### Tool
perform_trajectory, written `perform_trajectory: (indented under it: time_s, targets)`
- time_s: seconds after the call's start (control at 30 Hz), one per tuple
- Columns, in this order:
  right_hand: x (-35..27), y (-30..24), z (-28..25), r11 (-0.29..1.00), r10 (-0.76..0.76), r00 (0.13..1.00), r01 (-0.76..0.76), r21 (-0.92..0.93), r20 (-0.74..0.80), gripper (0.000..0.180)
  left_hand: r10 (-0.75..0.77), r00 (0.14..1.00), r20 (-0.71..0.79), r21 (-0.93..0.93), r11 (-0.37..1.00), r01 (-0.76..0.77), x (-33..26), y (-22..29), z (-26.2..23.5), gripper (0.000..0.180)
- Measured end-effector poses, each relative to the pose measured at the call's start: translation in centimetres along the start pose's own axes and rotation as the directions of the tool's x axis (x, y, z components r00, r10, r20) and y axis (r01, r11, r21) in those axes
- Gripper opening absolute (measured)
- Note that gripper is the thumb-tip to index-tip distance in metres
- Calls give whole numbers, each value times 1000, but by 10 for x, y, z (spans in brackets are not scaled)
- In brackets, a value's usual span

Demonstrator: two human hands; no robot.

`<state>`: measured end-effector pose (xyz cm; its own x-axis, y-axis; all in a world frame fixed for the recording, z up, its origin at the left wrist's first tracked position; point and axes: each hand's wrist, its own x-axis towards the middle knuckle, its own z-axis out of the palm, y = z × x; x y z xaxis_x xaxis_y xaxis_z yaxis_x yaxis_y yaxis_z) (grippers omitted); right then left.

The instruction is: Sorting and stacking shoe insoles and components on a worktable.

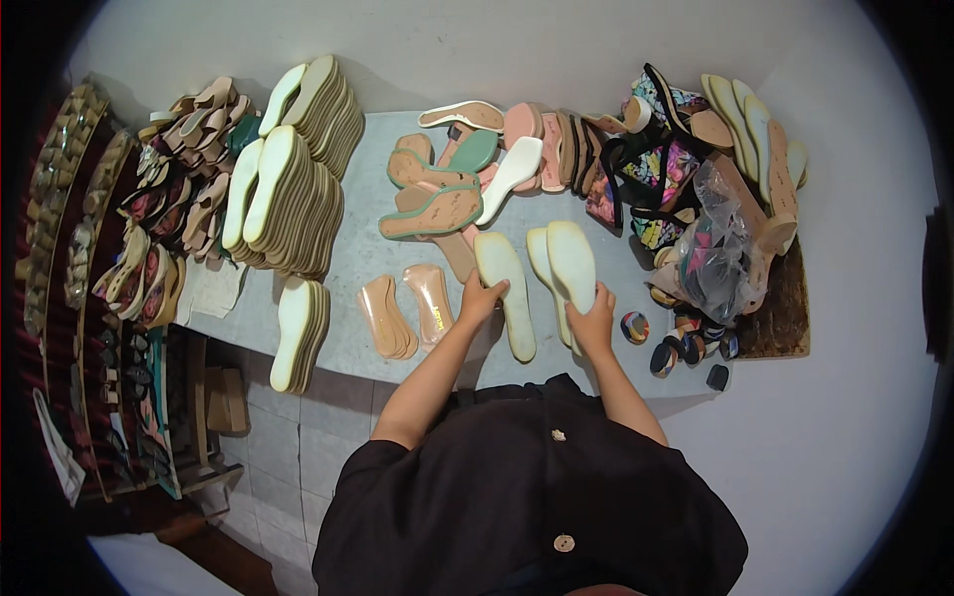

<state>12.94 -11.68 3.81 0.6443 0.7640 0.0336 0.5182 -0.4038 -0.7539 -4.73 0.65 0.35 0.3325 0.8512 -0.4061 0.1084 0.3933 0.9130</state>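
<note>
The fingers (475, 282) of the left hand (485, 298) hold the left edge of a long cream sole (507, 308), with the thumb on top. The right hand (593, 323) grips two more cream soles (572, 260), one partly over the other, by their lower part. The parts of the fingers under the soles are hidden. All three soles are over the front part of the gray table (358, 214), side by side, toes pointing away from the person.

Near the left hand are two lots of shiny tan pads (429, 298). Behind the hands is a messy heap of brown, green and white shoe pieces (432, 214). Far to the left stand tall piles of cream soles (288, 214). To the right sit flowery shoes (664, 174), a see-through bag (722, 233) and small colorful lumps (634, 328).
</note>
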Motion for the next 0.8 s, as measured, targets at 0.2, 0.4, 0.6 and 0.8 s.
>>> perform_trajectory:
  time_s: [0.2, 0.4, 0.6, 0.8]
  targets:
    - [6, 18, 38, 991, -128, 992, 128, -36, 16, 58, 48, 999, 24, -107, 993, -45, -1, 2, 5, 33]
    - [9, 14, 37, 995, -75, 994, 79, -53, 78, 53, 26, 1000, 16, -113, 993, -24, -9, 17, 2, 35]
    - [9, 8, 34, 983, 1, 994, 18, -184, 106, 57, 19, 998, 60, -142, 990, -10, -9, 25, 10, 37]
    - [6, -12, 11, 989, -149, 983, 148, 16, 106, 77, 58, 995, 84, -213, 976, -39, -13, 38, 33, 33]
